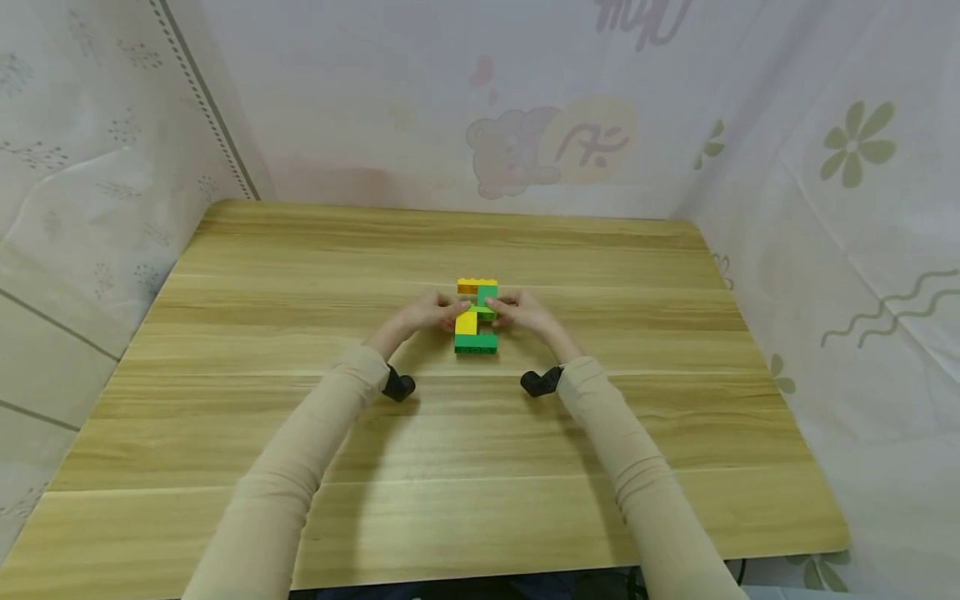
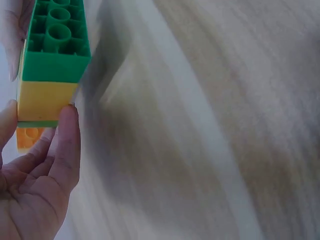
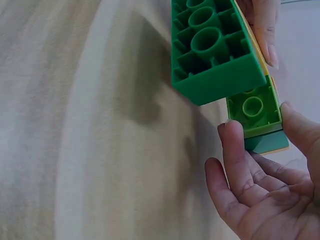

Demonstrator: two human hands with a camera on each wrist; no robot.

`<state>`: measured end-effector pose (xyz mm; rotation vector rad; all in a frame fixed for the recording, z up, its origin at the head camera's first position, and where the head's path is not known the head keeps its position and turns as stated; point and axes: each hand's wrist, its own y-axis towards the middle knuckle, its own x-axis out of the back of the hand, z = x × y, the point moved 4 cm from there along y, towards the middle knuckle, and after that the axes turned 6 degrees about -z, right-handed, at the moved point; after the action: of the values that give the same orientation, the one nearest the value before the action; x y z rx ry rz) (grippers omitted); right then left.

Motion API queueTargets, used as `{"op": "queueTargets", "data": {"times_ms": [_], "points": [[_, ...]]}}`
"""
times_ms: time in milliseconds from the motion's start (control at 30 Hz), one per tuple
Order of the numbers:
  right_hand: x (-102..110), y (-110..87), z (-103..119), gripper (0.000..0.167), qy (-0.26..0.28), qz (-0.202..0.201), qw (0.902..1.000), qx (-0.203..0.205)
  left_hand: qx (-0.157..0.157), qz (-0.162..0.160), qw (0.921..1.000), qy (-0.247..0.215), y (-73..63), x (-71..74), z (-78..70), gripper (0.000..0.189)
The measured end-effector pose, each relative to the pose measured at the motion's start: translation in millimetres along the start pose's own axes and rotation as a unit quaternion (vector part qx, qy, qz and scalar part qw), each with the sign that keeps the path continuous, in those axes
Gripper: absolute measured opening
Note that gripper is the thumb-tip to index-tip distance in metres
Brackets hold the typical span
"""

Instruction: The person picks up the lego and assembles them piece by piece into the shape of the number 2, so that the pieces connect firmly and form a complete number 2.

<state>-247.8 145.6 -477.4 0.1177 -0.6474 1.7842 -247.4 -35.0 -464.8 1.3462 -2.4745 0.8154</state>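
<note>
Both hands hold one stack of toy building bricks over the table, its studless undersides facing the person. A long green brick [image 1: 476, 344] forms the near end, followed by a yellow brick [image 1: 466, 323], a thin lime green brick [image 1: 483, 314], a smaller green brick [image 1: 487, 293] and an orange-yellow brick [image 1: 477, 283] at the far end. My left hand [image 1: 431, 311] pinches the stack from the left, around the yellow brick [image 2: 47, 100]. From the right, my right hand [image 1: 527, 313] pinches it near the lime green brick [image 3: 260, 125], thumb and fingers on opposite sides.
A wooden table [image 1: 480, 475] spreads under the hands. Patterned white sheets [image 1: 337, 108] stand behind it and along both sides. Each wrist carries a black camera mount [image 1: 542, 383].
</note>
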Motion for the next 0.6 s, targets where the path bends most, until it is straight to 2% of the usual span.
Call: {"op": "queueTargets", "data": {"times_ms": [133,333,600], "points": [[-4.1,3.3,-9.4,0.052,0.018,0.001,0.9998,-0.012,0.020,-0.005,0.9998,-0.004,-0.1,-4.6,4.4,0.051],[-5.2,4.5,-11.1,0.053,0.019,0.003,0.9997,-0.015,0.024,-0.013,0.9996,-0.013,0.4,-7.7,5.4,0.049],[-7.1,3.8,-4.9,0.051,-0.018,-0.009,0.9997,-0.013,0.055,-0.036,0.9978,-0.005,2.8,-8.1,6.3,0.049]]}}
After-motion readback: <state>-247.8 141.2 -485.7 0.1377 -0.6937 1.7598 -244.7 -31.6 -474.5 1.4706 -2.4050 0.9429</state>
